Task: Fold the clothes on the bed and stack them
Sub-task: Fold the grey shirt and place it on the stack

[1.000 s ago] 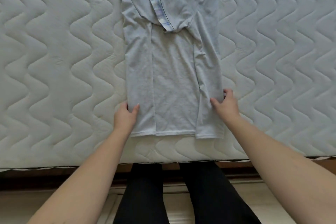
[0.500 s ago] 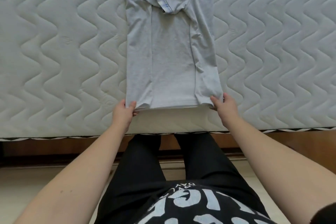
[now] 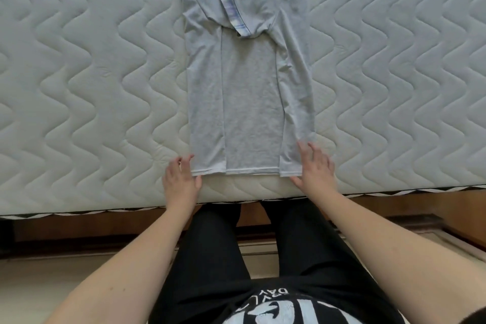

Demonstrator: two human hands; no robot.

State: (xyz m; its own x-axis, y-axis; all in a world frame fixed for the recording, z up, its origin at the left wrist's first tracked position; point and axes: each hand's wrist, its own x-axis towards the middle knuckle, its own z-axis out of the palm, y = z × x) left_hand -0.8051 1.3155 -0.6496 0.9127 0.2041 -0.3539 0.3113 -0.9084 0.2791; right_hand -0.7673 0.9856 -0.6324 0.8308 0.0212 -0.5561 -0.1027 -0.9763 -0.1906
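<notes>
Flat on the white wave-quilted bed mattress (image 3: 79,87) lies a soft light-grey jersey shirt (image 3: 249,102), its sides folded inward into a long narrow strip with a blue plaid-trimmed edge (image 3: 231,0) near the far end. Left hand (image 3: 181,181) and right hand (image 3: 317,166) sit at the near hem corners, fingers (image 3: 310,151) spread and relaxed, grasping nothing. Motion blur softens the fingertips; the shirt's far end is cut off.

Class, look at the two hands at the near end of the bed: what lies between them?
In the head view, the hem end of the grey shirt lies flat on the mattress between the left hand and the right hand.
</notes>
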